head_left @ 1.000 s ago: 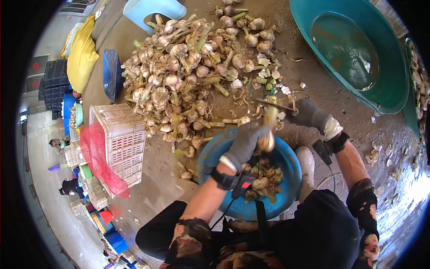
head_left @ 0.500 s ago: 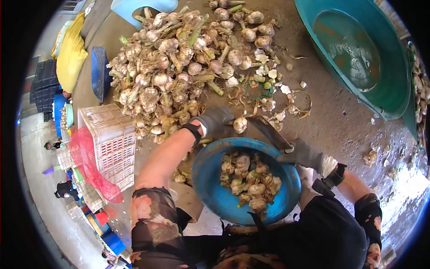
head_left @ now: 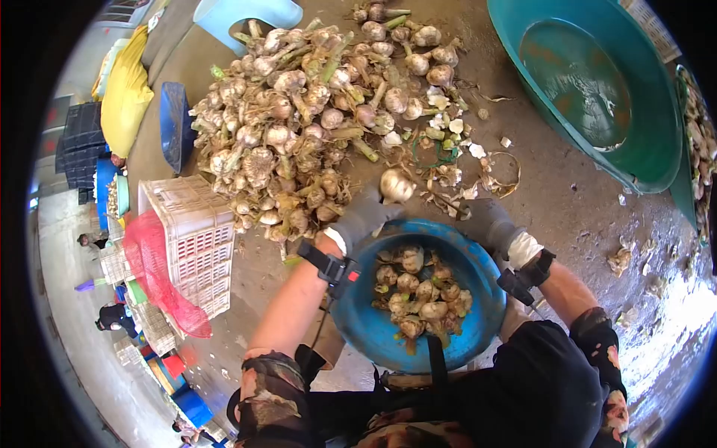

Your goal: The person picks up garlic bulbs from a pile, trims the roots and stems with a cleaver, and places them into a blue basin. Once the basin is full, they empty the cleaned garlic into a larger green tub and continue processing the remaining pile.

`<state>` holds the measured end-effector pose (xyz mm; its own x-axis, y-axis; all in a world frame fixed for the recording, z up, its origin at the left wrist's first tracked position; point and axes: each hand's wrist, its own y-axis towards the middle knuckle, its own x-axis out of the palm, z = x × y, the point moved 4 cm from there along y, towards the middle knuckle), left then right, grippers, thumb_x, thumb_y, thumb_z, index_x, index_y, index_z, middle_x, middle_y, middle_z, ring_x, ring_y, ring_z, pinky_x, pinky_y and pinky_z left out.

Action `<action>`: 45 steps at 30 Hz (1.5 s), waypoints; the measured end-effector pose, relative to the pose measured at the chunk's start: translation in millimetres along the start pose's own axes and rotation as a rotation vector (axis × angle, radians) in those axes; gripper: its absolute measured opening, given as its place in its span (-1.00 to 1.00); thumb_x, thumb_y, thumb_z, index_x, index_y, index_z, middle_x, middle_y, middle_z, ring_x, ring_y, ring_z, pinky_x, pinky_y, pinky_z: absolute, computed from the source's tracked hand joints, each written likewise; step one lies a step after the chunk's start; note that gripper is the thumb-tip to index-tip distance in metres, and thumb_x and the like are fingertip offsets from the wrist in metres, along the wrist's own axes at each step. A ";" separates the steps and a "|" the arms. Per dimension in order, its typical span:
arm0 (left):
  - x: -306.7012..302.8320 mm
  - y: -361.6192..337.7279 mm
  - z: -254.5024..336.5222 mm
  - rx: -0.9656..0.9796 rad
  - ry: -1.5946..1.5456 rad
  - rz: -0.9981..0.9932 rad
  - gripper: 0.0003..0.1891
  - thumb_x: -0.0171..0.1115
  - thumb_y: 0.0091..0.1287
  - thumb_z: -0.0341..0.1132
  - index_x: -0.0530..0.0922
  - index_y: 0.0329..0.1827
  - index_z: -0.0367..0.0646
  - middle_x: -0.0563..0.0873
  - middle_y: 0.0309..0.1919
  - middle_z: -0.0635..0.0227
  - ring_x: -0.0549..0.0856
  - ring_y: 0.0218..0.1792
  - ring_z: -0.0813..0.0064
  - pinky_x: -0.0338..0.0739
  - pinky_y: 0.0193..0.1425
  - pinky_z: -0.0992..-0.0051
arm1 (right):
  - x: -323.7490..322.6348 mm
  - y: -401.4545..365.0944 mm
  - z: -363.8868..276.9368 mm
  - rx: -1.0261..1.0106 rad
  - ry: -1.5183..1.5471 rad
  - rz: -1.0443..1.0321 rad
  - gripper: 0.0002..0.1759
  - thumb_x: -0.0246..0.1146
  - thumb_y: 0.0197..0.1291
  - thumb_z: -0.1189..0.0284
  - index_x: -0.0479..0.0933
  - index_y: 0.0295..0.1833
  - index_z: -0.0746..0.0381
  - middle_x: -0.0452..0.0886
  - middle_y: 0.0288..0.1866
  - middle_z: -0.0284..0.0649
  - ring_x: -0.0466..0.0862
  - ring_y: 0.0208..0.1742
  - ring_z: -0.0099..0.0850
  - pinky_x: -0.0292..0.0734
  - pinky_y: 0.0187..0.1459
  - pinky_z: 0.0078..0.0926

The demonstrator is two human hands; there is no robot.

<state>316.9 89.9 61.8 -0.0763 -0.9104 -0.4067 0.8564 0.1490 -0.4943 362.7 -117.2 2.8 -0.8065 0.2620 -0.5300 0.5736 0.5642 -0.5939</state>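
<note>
In my gloved left hand [head_left: 367, 218] is a garlic bulb [head_left: 396, 185], showing pale and round above the fingertips at the near edge of the heap. My right hand [head_left: 489, 224], also in a grey glove, is closed round a knife [head_left: 447, 203]. The blade is turned nearly edge-on and points toward the bulb without touching it; its handle is hidden in the fist. Just below both hands, a blue basin [head_left: 347, 321] contains several trimmed garlic bulbs [head_left: 429, 295]. A large heap of garlic with stalks [head_left: 280, 134] lies beyond my left hand.
Peelings and stalk scraps [head_left: 448, 149] litter the floor ahead. A big green tub [head_left: 553, 138] stands at upper right. To the left are a white plastic crate [head_left: 198, 246], a red mesh bag [head_left: 153, 265] and a blue scoop-like container [head_left: 175, 127]. A light-blue stool-like object [head_left: 250, 10] is at the top.
My left hand has drawn back toward the basin, and the bulb has come up closer to the camera. The knife has swung from lying broadside near the bulb to nearly edge-on.
</note>
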 end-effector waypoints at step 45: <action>46.9 -62.2 25.4 0.028 -1.621 -0.121 -0.63 0.00 0.17 -0.26 0.43 -0.01 -0.30 0.57 -0.16 0.11 0.61 -0.26 0.22 0.53 -0.21 0.39 | -18.5 22.0 19.9 0.002 -0.112 -0.049 -0.68 0.15 -0.08 0.21 0.55 -0.36 0.25 0.59 -0.44 0.00 0.60 -0.37 -0.14 0.49 -0.29 -0.32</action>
<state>273.1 28.2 93.0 0.4325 -0.3480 0.8318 0.8957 0.0603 -0.4405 393.2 -125.2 -12.5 -0.8128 0.1451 -0.5642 0.5341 0.5724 -0.6222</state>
